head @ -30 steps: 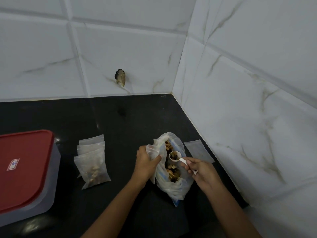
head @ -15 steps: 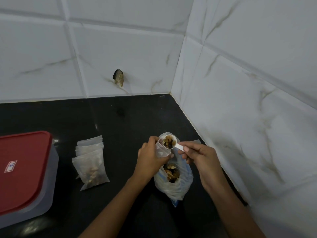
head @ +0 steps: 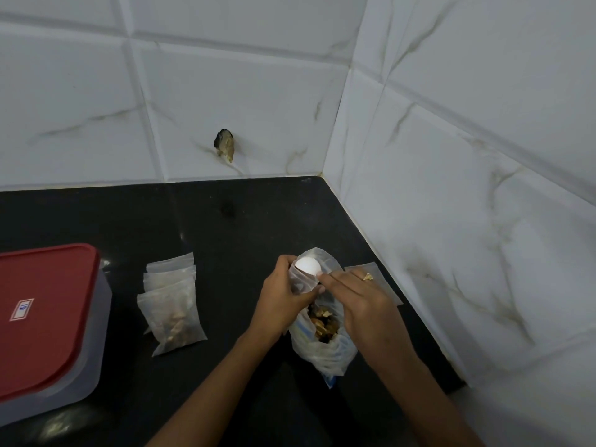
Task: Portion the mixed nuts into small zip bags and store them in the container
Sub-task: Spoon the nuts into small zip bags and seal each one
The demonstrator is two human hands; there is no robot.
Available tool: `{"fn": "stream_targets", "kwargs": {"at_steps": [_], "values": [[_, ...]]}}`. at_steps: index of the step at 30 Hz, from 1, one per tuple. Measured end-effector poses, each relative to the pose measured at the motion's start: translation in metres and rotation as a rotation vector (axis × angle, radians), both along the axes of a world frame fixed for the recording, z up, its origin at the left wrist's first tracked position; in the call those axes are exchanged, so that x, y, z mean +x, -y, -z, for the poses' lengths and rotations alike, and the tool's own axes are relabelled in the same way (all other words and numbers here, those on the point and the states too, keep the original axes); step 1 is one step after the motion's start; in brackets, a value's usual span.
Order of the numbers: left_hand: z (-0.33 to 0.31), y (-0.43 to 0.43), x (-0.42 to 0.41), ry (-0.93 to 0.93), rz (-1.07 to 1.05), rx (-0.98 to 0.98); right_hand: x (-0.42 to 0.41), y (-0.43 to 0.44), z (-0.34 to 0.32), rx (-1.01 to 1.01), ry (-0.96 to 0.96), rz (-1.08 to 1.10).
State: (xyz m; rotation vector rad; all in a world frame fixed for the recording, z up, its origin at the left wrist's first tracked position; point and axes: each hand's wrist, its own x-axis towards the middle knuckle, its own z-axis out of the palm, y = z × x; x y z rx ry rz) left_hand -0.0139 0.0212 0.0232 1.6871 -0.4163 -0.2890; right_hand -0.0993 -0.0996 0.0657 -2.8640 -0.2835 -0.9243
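L hand point(head: 283, 301) is gripping a small zip bag point(head: 301, 283), fingers curled round its far side & thumb across the near side, w/ the bag's mouth pointing up. R hand point(head: 358, 301) is pinching the handle of a white scoop point(head: 308, 265) btw thumb & forefinger tips. Its other fingers are lying fairly straight, a gold ring point(head: 367, 277) showing on one. Scoop is sitting tipped over, bowl-down at the small bag's mouth, rounded back facing the cam; its handle is mostly hidden by fingers. Can't tell whether anything is dropping out.

Both hands are hovering over the big bag of mixed nuts point(head: 322, 353), which is lying open on the black counter point(head: 225, 227) at approx 5 o'clock in the view. Brown & tan nuts point(head: 322, 321) are showing inside it, just below the hands.

An empty flat zip bag point(head: 385, 285) is lying at 3 o'clock of the hands, partly hidden by R hand, near the wall. At 9 o'clock, well apart, a stack of filled small bags point(head: 171, 304) is lying fanned on the counter. Further out at 9 o'clock, at the frame edge, the container point(head: 96, 350) is sitting w/ its red lid point(head: 45, 301) on.

The tiled walls point(head: 451, 156) are meeting in a corner at approx 1 o'clock. A chipped hole point(head: 224, 146) is showing in the back wall at 11 o'clock of the hands.
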Motion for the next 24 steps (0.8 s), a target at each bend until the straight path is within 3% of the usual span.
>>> {"fn": "stream_targets", "kwargs": {"at_steps": [5, 6, 10, 12, 18, 24], "values": [[0.0, 0.0, 0.0, 0.001, -0.009, 0.014, 0.001, 0.003, 0.005, 0.019, 0.038, -0.017], [0.0, 0.0, 0.0, -0.001, -0.013, 0.024, 0.0, 0.0, 0.003, 0.158, 0.038, 0.029], [0.007, -0.001, 0.002, 0.117, -0.141, 0.23, 0.002, -0.007, -0.003, 1.094, -0.078, 0.311], [0.01, -0.005, 0.003, 0.053, -0.19, 0.341, 0.005, -0.003, 0.005, 1.278, -0.148, 0.385], [0.012, -0.008, -0.001, -0.24, -0.089, 0.313, 0.015, -0.004, 0.035, 1.164, -0.505, 0.434], [0.015, 0.003, -0.004, -0.315, -0.04, 0.253, 0.02, 0.003, 0.048, 0.907, -0.566, 0.451]]}}
